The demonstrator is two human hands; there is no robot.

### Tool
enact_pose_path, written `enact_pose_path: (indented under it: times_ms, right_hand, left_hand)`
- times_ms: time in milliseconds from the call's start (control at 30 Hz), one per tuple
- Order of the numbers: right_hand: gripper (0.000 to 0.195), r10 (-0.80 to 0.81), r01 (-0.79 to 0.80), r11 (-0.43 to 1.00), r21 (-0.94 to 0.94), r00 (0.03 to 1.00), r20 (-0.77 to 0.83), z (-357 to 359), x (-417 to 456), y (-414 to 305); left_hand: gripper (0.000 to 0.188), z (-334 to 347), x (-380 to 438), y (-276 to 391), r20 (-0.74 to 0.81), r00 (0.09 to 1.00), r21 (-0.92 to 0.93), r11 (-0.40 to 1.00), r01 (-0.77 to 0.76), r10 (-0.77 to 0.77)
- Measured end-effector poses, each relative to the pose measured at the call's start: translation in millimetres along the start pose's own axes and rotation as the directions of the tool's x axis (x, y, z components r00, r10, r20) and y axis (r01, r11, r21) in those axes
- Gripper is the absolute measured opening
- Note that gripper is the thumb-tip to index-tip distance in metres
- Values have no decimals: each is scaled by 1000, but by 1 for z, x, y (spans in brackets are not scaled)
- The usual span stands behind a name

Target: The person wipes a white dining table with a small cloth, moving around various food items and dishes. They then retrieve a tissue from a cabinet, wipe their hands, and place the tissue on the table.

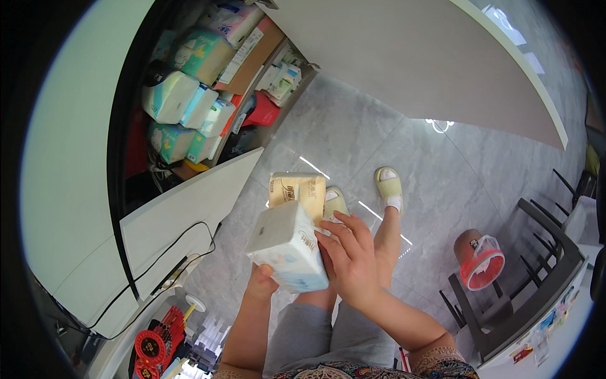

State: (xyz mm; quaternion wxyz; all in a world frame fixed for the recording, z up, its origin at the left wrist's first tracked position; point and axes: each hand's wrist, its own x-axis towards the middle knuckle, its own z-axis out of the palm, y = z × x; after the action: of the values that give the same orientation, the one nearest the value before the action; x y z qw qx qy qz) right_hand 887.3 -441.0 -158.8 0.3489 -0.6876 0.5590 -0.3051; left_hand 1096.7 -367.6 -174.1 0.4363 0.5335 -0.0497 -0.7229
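Observation:
A white and blue plastic-wrapped tissue pack (pixel 289 251) is held up in front of me at a tilt. My left hand (pixel 262 282) grips its lower left, with the thumb on the near face and the other fingers hidden beneath. On the pack's right side lies my right hand (pixel 350 256), its fingertips at the upper edge and its thumb mostly hidden. A yellow tissue pack (pixel 307 189) bearing writing shows just beyond the white one and is partly covered by it. What supports the yellow pack cannot be seen.
An open cabinet at left holds several tissue packs (pixel 170 97), a cardboard box (pixel 253 59) and a red bag (pixel 265 110). Its large door (pixel 426 61) spans the top right. A black cable (pixel 165 251) hangs at left. A lined bin (pixel 480 265) and dark chair (pixel 485 312) stand right.

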Motion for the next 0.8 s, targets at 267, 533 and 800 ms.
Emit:
enact_pose_path:
  times_ms: [267, 533, 800]
  right_hand:
    - [26, 6, -6, 1000, 5, 1000, 7, 4, -4, 2]
    - [21, -25, 25, 1000, -10, 996, -80, 13, -7, 4]
    - [21, 113, -115, 980, 161, 993, 19, 11, -13, 4]
  left_hand:
    - [94, -4, -1, -9, -27, 1000, 24, 1000, 10, -10]
    - [89, 11, 3, -8, -33, 999, -18, 1000, -22, 22]
    - [81, 21, 8, -8, -63, 997, -39, 999, -37, 35]
